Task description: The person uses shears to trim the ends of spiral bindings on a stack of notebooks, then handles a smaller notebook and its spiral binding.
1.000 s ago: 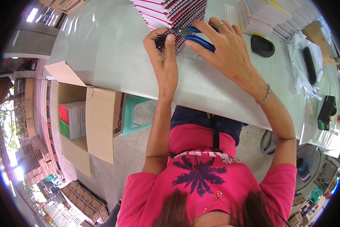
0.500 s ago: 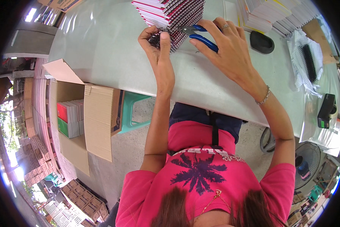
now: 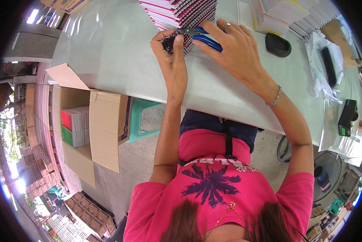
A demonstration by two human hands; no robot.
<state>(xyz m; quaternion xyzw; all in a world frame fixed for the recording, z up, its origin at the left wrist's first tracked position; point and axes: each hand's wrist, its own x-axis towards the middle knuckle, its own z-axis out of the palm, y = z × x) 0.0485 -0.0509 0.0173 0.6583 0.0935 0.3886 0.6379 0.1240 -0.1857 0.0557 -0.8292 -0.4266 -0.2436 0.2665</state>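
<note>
My right hand [image 3: 241, 56] is closed around blue-handled wire cutters [image 3: 208, 42], thumb on the near handle and fingers over the far one. Their grey jaws point left and reach the fingertips of my left hand [image 3: 173, 70]. That hand is curled on a dark tangle of black wire coil [image 3: 168, 43] at the near corner of a notebook stack [image 3: 159, 15]. The notebooks have white page edges, red covers and black spiral bindings facing right. Whether the tangle is loose or joined to a binding is hard to make out.
On the pale table [image 3: 104, 60], a black oval dish [image 3: 278, 45] lies right of my right hand. Beyond it are more notebook stacks [image 3: 269, 20], a black coil on white wrapping [image 3: 329, 66] and a tape dispenser [image 3: 347, 118]. An open carton [image 3: 104, 127] holding books stands left, beside a green stool [image 3: 137, 121].
My right hand and the cutters have shifted left, bringing the jaws to my left fingertips. My left hand has moved slightly right, its fingers still curled.
</note>
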